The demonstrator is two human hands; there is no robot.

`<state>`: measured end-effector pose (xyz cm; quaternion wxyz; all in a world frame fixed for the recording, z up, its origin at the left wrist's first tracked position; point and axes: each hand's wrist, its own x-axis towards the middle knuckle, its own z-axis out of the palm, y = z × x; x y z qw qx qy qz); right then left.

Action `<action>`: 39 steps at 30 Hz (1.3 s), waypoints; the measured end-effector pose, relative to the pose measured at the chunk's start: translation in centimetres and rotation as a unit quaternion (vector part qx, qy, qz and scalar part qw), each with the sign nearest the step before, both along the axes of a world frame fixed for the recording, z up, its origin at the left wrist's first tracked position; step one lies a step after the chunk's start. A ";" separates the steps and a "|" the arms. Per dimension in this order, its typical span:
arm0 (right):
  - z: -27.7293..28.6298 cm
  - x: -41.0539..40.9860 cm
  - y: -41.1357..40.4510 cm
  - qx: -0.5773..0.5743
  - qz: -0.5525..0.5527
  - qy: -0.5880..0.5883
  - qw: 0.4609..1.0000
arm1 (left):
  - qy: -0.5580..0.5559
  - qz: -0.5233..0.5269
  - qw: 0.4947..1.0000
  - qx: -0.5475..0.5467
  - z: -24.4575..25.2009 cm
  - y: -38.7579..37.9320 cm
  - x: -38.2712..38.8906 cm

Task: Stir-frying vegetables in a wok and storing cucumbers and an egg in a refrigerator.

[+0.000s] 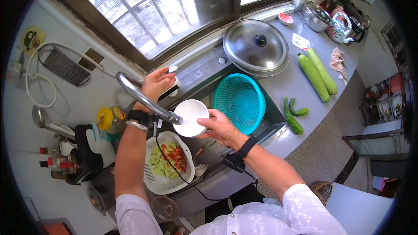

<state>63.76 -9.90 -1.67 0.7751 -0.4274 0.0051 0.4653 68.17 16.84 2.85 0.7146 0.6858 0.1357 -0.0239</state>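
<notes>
My right hand (219,127) grips the rim of a small white bowl (191,117) under the spout of a curved metal faucet (143,99), over the sink. My left hand (159,83) is raised behind the faucet, its fingers at a small shiny piece that may be the tap lever (172,69); whether it grips this I cannot tell. A teal plastic colander (240,102) sits in the sink, right of the bowl. Below the bowl, a white strainer basket (166,187) holds sliced green vegetable (160,163) and red pieces (176,158).
A large lidded pan (256,47) stands behind the sink. On the right counter lie two long green gourds (313,76), two small cucumbers (294,117) and a crumpled cloth (338,62). A yellow-lidded jar (106,119) and bottles (60,163) stand at left. A black cable hangs across the strainer basket.
</notes>
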 end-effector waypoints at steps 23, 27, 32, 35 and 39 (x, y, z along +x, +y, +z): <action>-1.4 -0.2 -0.5 0.008 0.020 -0.009 1.000 | 0.035 0.025 0.999 0.023 0.6 -1.7 -0.7; -1.8 -0.1 -0.8 0.000 0.009 -0.004 1.000 | 0.027 0.004 1.000 0.015 0.2 -2.3 0.1; -1.4 0.2 -0.9 -0.010 0.027 -0.003 1.000 | 0.021 -0.013 0.999 0.031 0.3 -2.6 -0.2; -1.4 0.2 -0.5 -0.026 0.032 -0.001 0.999 | 0.020 -0.023 0.999 0.009 -0.1 -2.4 -0.7; -2.1 -0.2 -0.4 -0.010 0.034 -0.008 0.999 | 0.010 -0.048 0.999 -0.002 -1.2 -1.6 -2.3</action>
